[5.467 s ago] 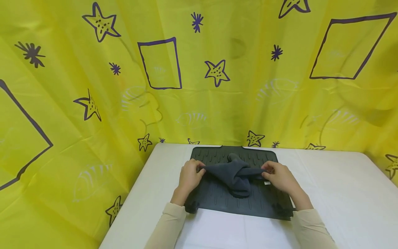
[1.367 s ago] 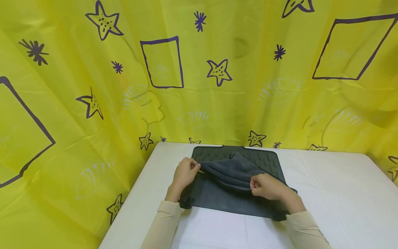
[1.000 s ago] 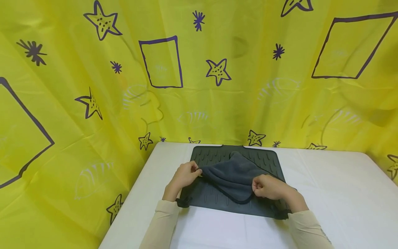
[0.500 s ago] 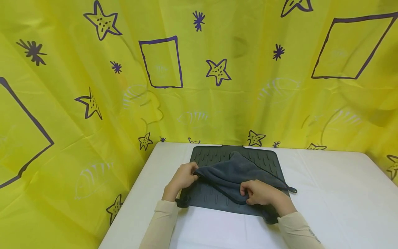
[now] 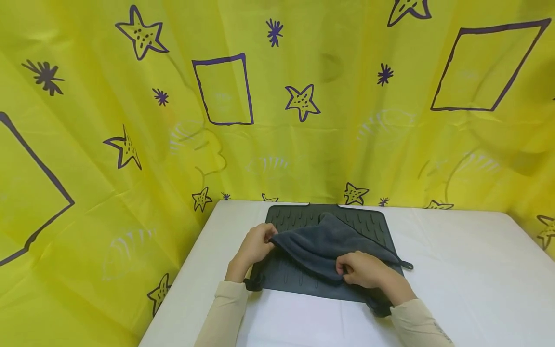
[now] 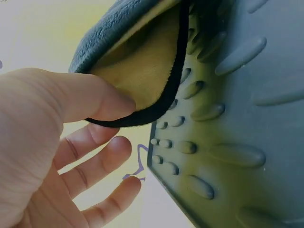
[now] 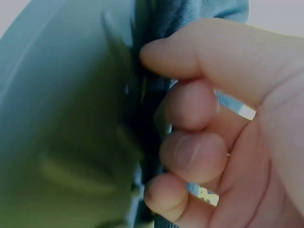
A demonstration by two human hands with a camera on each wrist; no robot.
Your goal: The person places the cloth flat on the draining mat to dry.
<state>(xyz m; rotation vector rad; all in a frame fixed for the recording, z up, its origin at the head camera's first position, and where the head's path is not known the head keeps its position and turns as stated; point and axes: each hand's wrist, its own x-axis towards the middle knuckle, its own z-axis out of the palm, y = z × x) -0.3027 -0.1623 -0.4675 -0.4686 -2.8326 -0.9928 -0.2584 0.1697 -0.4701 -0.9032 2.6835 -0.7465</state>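
We see the dark blue-grey cloth [image 5: 334,243] lying over the ridged dark mat [image 5: 366,222], which sits against the far edge of the tabletop [image 5: 459,260]. The left hand [image 5: 255,246] pinches the cloth's black-trimmed border between thumb and forefinger near the mat's left edge, its other fingers loosely parted. The right hand [image 5: 363,270], nearly closed, pinches the near border above the mat's near right part. We take these two spaced grips as a way to control the border while the middle rests on the mat. The left end is lifted, so the left wrist view shows us the tan underside; a small loop [image 5: 406,265] reaches past the mat's right edge. The yellow curtain [image 5: 269,140] carries drawn stars and outlines; we find no brand, label or readable writing.
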